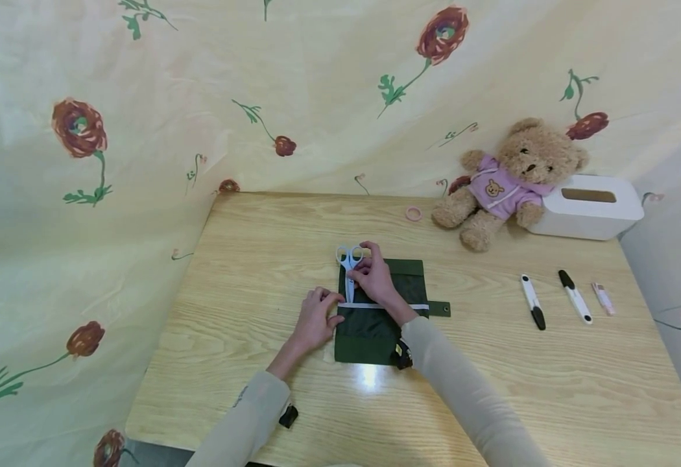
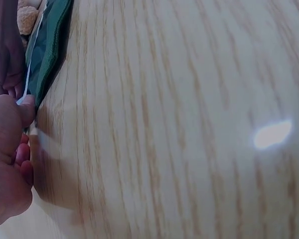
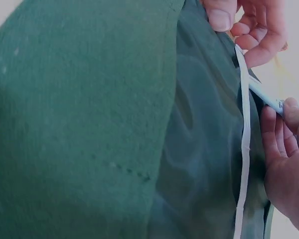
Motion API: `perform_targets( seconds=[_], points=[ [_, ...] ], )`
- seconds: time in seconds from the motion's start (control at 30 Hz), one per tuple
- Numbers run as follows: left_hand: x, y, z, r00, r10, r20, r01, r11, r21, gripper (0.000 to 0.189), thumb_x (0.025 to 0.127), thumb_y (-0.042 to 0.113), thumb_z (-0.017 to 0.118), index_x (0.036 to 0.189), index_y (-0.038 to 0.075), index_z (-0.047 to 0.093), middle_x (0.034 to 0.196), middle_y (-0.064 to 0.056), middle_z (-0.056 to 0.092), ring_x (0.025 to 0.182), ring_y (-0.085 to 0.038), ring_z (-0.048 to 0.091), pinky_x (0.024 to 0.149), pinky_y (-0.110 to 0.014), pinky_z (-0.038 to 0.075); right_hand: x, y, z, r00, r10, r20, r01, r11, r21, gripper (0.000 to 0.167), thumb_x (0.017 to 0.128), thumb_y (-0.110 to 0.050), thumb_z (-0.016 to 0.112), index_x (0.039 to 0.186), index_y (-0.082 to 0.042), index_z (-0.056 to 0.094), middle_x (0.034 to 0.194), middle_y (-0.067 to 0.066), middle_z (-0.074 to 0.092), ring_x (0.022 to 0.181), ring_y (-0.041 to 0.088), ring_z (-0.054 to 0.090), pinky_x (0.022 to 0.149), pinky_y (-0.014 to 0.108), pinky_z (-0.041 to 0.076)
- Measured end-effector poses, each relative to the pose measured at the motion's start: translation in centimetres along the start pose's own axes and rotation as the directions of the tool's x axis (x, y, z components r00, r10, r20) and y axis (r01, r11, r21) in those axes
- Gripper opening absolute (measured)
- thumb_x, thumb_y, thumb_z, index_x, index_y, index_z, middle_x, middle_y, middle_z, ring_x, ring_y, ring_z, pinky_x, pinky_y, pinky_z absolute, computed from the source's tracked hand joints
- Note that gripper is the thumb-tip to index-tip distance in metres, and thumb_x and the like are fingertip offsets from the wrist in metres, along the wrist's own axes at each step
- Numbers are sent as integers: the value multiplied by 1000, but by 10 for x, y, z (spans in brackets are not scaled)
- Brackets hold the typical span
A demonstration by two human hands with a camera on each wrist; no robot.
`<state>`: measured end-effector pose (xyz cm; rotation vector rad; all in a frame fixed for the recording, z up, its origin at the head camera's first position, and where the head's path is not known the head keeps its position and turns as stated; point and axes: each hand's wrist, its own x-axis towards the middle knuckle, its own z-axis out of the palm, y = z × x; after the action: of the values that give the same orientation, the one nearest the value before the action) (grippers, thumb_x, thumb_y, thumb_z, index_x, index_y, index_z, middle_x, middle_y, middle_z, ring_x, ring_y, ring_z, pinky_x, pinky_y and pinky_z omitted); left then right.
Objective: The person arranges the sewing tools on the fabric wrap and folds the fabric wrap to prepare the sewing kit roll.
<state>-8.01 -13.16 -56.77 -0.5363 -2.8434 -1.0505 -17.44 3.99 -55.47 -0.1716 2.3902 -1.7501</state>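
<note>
A dark green fabric case (image 1: 370, 348) lies unfolded on the table, with a white trim strip (image 3: 246, 124) across its pocket edge. My right hand (image 1: 373, 280) holds a pair of light blue scissors (image 1: 349, 263) with the handle loops away from me. Their blades point toward me, and the tip passes behind the trim in the right wrist view. At the case's left edge, my left hand (image 1: 317, 318) pinches the fabric by the end of the trim. Curled fingers (image 2: 24, 154) of that hand show below its thumb in the left wrist view.
A teddy bear (image 1: 506, 185) leans on a white tissue box (image 1: 594, 211) at the back right. Nearby lies a pink ring (image 1: 413, 214). Two black-and-white pen-like tools (image 1: 532, 301) and a small pink tube (image 1: 603, 298) lie at the right. A snap strap (image 1: 440, 309) extends from the case.
</note>
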Motion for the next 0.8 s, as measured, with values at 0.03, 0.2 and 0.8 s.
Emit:
perform_targets(
  seconds=[0.03, 0.2, 0.8],
  points=[
    [0, 0, 0, 1000, -7, 8, 7, 1000, 1, 31, 85, 9, 80, 113, 9, 65, 107, -12, 52, 94, -30, 47, 81, -45, 39, 0, 0, -1, 1000, -7, 15, 7, 1000, -23, 68, 88, 6, 73, 144, -6, 35, 89, 16, 66, 66, 22, 65, 57, 32, 53],
    [1, 0, -1, 1000, -16, 15, 16, 1000, 14, 32, 85, 11, 80, 113, 9, 65, 107, -12, 52, 94, -30, 48, 81, -45, 39, -1, -3, -5, 996, -16, 92, 30, 989, -147, 69, 88, 1, 74, 146, -2, 36, 92, 15, 66, 68, 22, 66, 60, 33, 54],
    [3, -1, -2, 988, -109, 107, 107, 994, 20, 32, 90, 15, 76, 119, 12, 63, 111, -7, 48, 97, -26, 44, 85, -42, 37, -9, -20, -8, 972, 131, 197, -17, 869, -494, 71, 83, -16, 83, 138, 3, 43, 135, 29, 39, 106, 34, 53, 90, 45, 47]
  ],
)
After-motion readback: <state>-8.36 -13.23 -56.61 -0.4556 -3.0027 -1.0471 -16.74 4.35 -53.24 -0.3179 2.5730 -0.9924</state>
